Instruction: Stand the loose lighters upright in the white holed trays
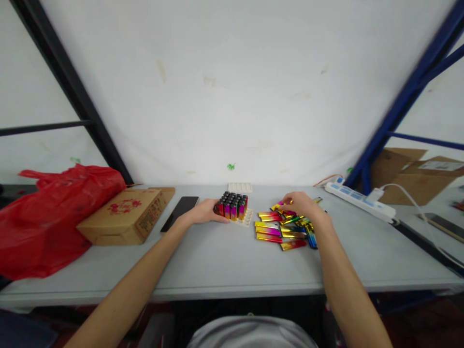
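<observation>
Several lighters point(232, 209) with black tops and shiny red, purple and gold bodies stand upright, close together, in a white slotted tray point(247, 217). My left hand point(208, 211) is closed around the left side of this group, thumb in front and fingers partly hidden behind. On the right lies a loose pile of shiny lighters point(268, 231) in gold, red, purple and blue. Over the back of that pile my right hand point(301, 203) reaches down, its fingers pinched on a gold and purple lighter point(277, 206).
Another white slotted tray point(239, 187) lies by the wall. A black phone point(180, 212), a cardboard box point(125, 215) and a red plastic bag point(54, 217) sit on the left. A white power strip point(358, 200) with a plugged-in cable lies at the right on the grey table point(232, 266).
</observation>
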Available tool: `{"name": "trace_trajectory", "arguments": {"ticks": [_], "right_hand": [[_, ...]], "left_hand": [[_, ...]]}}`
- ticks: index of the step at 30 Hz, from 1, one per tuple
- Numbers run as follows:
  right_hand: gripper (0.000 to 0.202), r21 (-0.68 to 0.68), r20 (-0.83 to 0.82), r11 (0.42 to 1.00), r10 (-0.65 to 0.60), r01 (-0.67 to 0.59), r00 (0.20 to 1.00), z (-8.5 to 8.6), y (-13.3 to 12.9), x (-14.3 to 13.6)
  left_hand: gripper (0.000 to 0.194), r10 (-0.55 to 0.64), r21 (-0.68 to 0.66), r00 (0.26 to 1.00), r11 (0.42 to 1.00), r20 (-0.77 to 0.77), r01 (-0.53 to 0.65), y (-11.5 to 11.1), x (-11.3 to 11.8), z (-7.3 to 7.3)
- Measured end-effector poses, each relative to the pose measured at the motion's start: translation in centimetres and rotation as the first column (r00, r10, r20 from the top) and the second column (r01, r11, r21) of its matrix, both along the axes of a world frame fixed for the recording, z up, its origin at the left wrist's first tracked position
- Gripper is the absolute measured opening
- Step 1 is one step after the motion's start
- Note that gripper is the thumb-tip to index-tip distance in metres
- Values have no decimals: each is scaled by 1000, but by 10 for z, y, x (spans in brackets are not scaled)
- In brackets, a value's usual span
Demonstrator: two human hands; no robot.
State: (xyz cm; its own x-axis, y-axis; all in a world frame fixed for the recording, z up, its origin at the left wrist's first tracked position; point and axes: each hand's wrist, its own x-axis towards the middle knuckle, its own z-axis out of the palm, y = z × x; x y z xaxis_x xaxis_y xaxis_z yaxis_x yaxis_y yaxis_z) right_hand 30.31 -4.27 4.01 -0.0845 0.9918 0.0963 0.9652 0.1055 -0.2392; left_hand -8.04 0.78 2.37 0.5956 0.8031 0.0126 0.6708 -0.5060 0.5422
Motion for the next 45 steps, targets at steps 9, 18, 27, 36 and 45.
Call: {"name": "trace_trajectory", "arguments": {"ticks": [9,18,27,36,45], "right_hand": [[9,22,25,996,81,-82,996,-10,2,-15],[23,137,-89,985,121,-108,989,-11,1,-42],[38,291,-554,956,144,29,820,-18,6,-77],[47,112,-923,950,208,-291,324,-18,-9,-107],[51,59,-891,975,149,-215,429,-27,-8,-126]], "left_hand": [[71,-4,-9,999,1000,48,5,-1,1,1],[70,-8,0,1000,1000,25,8,0,1,0],[69,-25,-14,998,1000,57,26,-1,1,0],[69,-36,-21,998,999,58,38,4,0,-7],[70,-43,-22,997,999,63,45,4,0,-6]]}}
